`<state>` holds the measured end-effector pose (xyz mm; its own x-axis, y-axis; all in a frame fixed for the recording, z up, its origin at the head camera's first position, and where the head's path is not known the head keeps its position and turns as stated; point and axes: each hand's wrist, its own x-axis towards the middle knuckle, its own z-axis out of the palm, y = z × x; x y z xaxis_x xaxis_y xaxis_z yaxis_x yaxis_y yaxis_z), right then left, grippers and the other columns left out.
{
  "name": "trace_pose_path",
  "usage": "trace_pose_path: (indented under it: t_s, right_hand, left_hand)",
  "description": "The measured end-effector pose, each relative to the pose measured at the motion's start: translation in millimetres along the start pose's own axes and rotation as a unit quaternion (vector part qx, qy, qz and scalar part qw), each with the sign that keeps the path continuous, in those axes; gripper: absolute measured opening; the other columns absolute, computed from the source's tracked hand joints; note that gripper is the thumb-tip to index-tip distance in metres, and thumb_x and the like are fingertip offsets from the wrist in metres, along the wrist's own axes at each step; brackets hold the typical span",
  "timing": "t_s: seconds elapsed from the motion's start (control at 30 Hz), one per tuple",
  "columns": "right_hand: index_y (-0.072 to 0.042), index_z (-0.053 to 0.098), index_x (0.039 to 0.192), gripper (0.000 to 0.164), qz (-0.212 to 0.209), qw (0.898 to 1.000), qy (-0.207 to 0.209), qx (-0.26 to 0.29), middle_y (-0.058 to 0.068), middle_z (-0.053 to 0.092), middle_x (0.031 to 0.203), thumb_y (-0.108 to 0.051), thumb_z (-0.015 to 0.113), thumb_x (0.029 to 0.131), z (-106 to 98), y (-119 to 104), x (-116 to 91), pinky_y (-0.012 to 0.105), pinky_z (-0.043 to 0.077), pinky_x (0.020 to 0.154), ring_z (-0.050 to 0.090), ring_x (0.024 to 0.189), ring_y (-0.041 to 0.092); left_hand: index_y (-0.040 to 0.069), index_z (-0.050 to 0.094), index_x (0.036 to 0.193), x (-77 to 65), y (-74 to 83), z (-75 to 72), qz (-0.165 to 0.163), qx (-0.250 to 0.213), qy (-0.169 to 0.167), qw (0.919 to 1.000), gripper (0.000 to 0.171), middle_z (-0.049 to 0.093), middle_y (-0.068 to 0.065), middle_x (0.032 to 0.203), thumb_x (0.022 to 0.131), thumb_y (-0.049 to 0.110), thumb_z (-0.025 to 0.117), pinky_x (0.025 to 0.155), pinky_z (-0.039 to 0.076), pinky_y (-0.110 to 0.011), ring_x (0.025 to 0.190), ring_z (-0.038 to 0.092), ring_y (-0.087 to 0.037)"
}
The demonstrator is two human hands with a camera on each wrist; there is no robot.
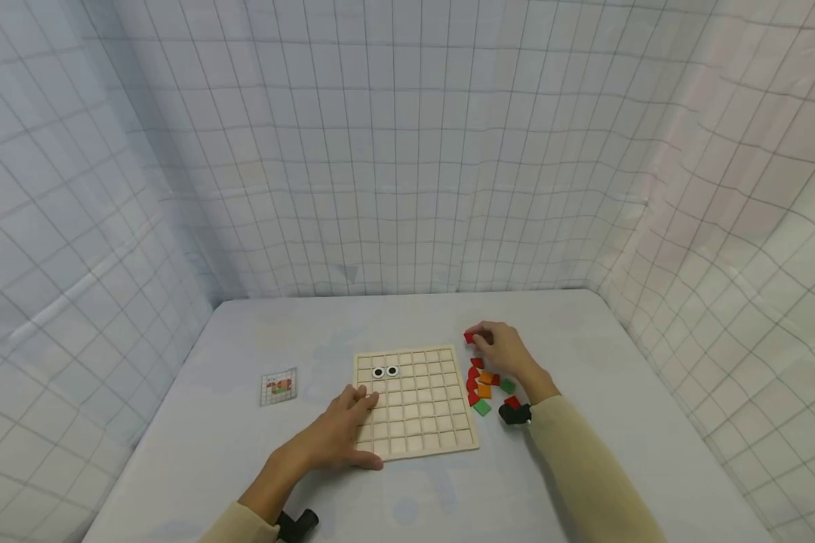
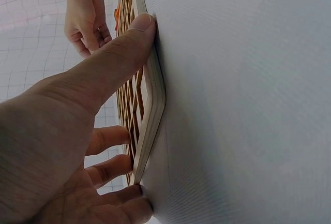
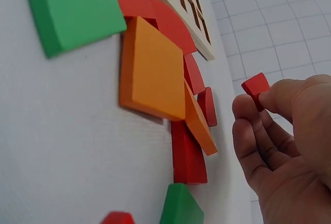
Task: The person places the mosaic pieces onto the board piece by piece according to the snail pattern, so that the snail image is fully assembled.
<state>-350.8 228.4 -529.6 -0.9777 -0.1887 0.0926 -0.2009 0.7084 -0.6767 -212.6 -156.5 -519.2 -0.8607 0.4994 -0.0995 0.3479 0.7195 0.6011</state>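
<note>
A wooden grid board (image 1: 407,424) lies on the table, with two white-and-black eye tiles (image 1: 385,372) set side by side near its upper left corner. My left hand (image 1: 339,431) rests on the board's left side, thumb at the near edge and fingers spread over the left cells. Between thumb and fingertips my right hand (image 1: 505,348) pinches a small red tile (image 3: 255,86), held up beyond the board's upper right corner. Below that hand, beside the board's right edge, is a loose cluster of red tiles, orange tiles (image 3: 155,74) and green tiles (image 3: 77,9).
A small picture card (image 1: 278,387) with a grid and a coloured figure lies left of the board. White grid-patterned sheeting (image 1: 407,151) encloses the white table (image 1: 407,498) at the back and both sides. Black wrist mounts (image 1: 515,414) sit at the sleeves.
</note>
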Motion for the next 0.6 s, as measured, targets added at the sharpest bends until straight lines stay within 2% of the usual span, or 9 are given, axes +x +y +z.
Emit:
trace_pose_path:
  t_s: [0.23, 0.43, 0.6]
  right_hand:
    - [-0.012, 0.083, 0.138, 0.026, 0.017, 1.000, 0.006, 0.002, 0.009, 0.083, 0.122, -0.019, 0.068, 0.118, 5.2, -5.1, -4.8, 0.043, 0.066, 0.098, 0.071, 0.099, 0.022]
    - [-0.013, 0.085, 0.138, 0.027, 0.004, 1.000, 0.002, -0.001, 0.012, 0.081, 0.127, -0.017, 0.067, 0.118, 5.9, -8.5, -3.6, 0.032, 0.061, 0.088, 0.067, 0.098, 0.022]
    - [-0.011, 0.085, 0.138, 0.027, -0.008, 1.000, -0.005, -0.003, 0.011, 0.082, 0.126, -0.017, 0.068, 0.118, 6.2, -11.0, -2.8, 0.028, 0.059, 0.081, 0.067, 0.097, 0.021]
  left_hand:
    - [-0.004, 0.048, 0.174, 0.3, -1.8, 2.7, 0.004, 0.006, 0.001, 1.0000, 0.120, 0.039, -0.034, 0.177, 0.082, 0.044, 0.108, 0.130, 0.045, -0.074, 0.164, 0.043, -0.059]
    - [-0.006, 0.046, 0.174, -0.2, -0.5, 1.0, 0.009, 0.005, 0.001, 0.9999, 0.120, 0.039, -0.035, 0.175, 0.083, 0.044, 0.108, 0.130, 0.044, -0.074, 0.164, 0.043, -0.059]
    - [-0.006, 0.046, 0.174, -0.5, 0.6, 0.8, 0.008, -0.001, 0.001, 1.0000, 0.120, 0.038, -0.036, 0.176, 0.083, 0.043, 0.108, 0.131, 0.043, -0.074, 0.164, 0.042, -0.060]
